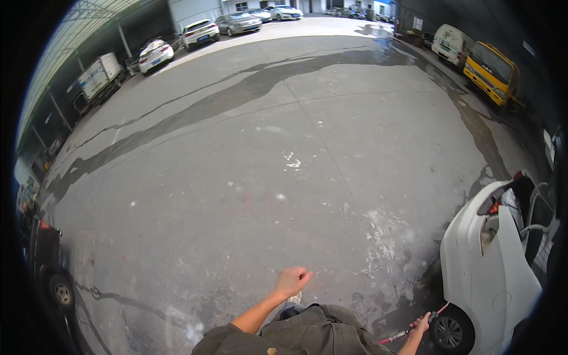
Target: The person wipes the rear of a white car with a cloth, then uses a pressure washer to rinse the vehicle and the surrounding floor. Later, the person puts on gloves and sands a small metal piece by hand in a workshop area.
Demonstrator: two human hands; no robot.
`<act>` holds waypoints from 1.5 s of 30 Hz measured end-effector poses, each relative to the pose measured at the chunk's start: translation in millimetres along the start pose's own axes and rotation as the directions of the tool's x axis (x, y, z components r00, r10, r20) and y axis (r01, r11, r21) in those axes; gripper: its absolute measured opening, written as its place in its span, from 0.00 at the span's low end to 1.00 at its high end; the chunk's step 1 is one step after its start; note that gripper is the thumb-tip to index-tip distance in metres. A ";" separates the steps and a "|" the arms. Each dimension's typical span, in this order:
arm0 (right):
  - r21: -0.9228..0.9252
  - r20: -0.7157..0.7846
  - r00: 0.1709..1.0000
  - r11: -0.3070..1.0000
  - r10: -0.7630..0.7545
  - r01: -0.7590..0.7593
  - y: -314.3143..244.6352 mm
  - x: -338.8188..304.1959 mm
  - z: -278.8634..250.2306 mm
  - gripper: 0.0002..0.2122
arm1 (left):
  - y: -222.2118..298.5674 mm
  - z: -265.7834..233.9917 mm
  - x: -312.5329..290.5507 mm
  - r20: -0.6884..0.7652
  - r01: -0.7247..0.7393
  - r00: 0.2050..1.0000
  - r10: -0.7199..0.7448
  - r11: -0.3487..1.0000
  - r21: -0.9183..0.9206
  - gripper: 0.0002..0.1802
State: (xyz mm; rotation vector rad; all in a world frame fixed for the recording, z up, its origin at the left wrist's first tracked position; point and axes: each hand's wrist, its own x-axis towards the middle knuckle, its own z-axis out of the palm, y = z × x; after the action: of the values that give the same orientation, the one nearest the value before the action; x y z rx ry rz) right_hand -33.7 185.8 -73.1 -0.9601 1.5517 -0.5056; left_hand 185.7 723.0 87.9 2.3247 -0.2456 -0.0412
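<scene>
Head view, slender tool (402,335), red and grey

Two hands show, left hand (292,282) and right hand (420,323). In the right fingers is one slim tool (402,335); beside them, one white car (467,260). Far ahead and left of the left fingers: five parked cars (238,23), one box truck (99,77); well left, one dark vehicle (46,254). Far ahead of the right fingers: one van (450,42), one yellow truck (490,68).

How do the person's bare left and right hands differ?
The bare left hand curls with nothing visible in it; the bare right hand grips a slim, partly red tool. The left is above grey concrete; the right is beside a white car. Both have bent fingers.
</scene>
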 end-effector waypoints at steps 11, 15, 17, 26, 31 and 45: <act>0.013 -0.271 0.960 0.997 -0.067 0.073 -16.7 -69.7 -48.0 0.21 | -321.2 65.3 -113.7 0.017 0.449 0.867 -0.497 0.797 0.404 0.11; -0.057 -0.307 0.948 0.996 -0.078 0.064 -5.6 -58.9 -63.4 0.22 | -275.7 71.1 -71.4 -0.108 0.337 0.941 -0.321 0.865 0.372 0.07; -0.099 -0.311 0.944 0.992 -0.108 0.081 4.1 -49.5 -63.7 0.23 | -219.8 65.4 -37.6 -0.041 0.361 0.930 -0.366 0.881 0.306 0.05; -0.312 -0.271 0.950 0.948 -0.158 0.068 -11.2 -48.9 -46.1 0.25 | -148.4 99.8 -17.5 0.202 0.267 0.947 -0.252 0.962 -0.053 0.10; -0.321 -0.281 0.951 0.946 -0.132 0.037 -2.3 -35.4 -50.9 0.25 | -165.6 89.6 -44.7 0.336 0.433 0.852 -0.401 0.901 -0.025 0.13; -0.430 -0.268 0.961 0.901 -0.072 -0.053 -6.2 -18.2 -54.6 0.25 | -179.4 102.3 -78.4 0.434 0.625 0.736 -0.519 0.767 -0.143 0.13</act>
State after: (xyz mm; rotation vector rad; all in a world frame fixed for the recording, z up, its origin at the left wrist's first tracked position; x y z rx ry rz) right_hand -84.4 186.3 -45.2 -1.2777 1.9672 -0.3116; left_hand 127.5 786.1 -115.6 2.0000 0.3043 -0.7908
